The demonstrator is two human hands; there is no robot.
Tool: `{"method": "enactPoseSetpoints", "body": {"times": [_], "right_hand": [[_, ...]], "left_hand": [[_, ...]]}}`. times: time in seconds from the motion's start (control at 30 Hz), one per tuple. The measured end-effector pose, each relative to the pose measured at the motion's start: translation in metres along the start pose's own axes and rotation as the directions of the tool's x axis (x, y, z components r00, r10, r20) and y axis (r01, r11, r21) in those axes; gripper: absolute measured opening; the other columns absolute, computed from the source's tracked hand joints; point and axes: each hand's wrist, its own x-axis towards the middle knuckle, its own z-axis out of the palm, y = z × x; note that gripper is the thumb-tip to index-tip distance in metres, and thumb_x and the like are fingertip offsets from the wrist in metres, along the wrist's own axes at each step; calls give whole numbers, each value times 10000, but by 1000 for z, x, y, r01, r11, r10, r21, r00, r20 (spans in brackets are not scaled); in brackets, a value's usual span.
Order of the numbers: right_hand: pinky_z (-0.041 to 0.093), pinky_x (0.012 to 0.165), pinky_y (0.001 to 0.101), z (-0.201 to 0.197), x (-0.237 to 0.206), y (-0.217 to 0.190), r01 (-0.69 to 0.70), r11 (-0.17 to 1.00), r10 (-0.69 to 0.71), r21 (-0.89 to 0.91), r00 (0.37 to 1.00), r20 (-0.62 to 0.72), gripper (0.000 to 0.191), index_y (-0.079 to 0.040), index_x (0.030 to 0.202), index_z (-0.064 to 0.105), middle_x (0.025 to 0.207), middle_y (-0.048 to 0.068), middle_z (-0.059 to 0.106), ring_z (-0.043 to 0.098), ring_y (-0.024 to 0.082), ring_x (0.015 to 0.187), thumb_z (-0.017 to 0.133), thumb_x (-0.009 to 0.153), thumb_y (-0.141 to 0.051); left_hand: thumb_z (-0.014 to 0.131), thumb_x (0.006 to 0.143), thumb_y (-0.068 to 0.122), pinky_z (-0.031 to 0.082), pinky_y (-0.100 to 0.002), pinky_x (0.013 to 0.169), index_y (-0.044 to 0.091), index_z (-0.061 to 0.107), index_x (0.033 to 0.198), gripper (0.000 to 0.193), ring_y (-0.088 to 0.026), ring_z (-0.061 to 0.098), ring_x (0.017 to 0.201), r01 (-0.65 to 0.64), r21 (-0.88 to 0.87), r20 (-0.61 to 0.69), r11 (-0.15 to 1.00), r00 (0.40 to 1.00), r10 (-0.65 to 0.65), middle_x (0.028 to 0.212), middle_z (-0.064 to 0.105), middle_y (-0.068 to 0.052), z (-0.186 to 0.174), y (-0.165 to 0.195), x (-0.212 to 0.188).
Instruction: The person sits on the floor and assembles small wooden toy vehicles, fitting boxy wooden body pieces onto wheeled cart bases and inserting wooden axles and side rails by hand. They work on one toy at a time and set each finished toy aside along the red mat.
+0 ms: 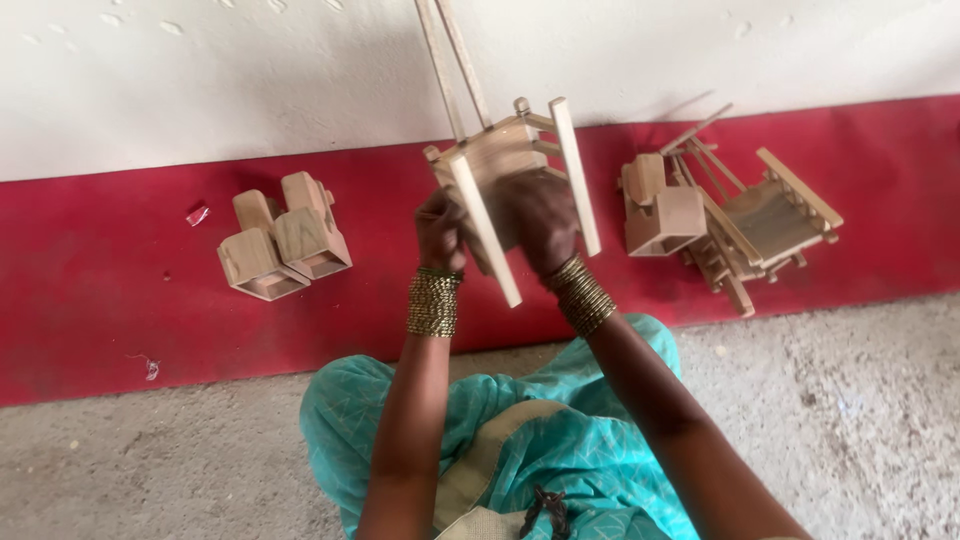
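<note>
I hold a small pale wooden frame toy (500, 150), built of slats and long thin sticks, up in front of me. My left hand (440, 230) grips its lower left side, fingers closed by a slanting slat. Across from it, my right hand (540, 222) clasps the underside of the wooden body. Stacks of metal bangles circle both wrists. Two thin sticks rise from the toy past the top of the view.
Several small open wooden boxes (282, 240) lie in a cluster on the red floor band at left. At right sit another wooden box (660, 210) and a slatted wooden frame (765, 222). A white wall stands behind; grey concrete floor lies around my teal-clad lap.
</note>
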Motion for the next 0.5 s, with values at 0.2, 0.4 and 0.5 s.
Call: {"method": "enactPoseSetpoints", "body": {"times": [0.2, 0.4, 0.5], "right_hand": [[619, 794, 353, 15, -1, 26, -45, 996, 45, -78, 999, -3, 107, -30, 1041, 717, 1071, 139, 752, 718, 259, 953, 745, 953, -85], [626, 794, 360, -6, -16, 28, -89, 981, 108, -171, 988, 106, 104, -60, 1080, 720, 1035, 99, 744, 714, 223, 934, 751, 991, -103], [627, 796, 366, -6, -7, 40, -84, 973, 85, -216, 996, -2, 160, -58, 1068, 707, 1049, 105, 735, 705, 222, 947, 774, 952, -146]], "left_hand": [[746, 951, 154, 566, -300, 590, 53, 729, 892, 118, -130, 659, 684, 91, 46, -85, 995, 993, -87, 805, 720, -31, 13, -23, 11], [791, 909, 167, 600, -326, 638, 47, 744, 945, 134, -144, 691, 742, 76, 52, -45, 996, 996, -73, 868, 737, -42, 24, -30, 14], [767, 873, 171, 617, -329, 670, 71, 748, 1004, 166, -140, 706, 775, 182, 33, -76, 983, 981, -179, 900, 753, -41, 35, -39, 11]]}}
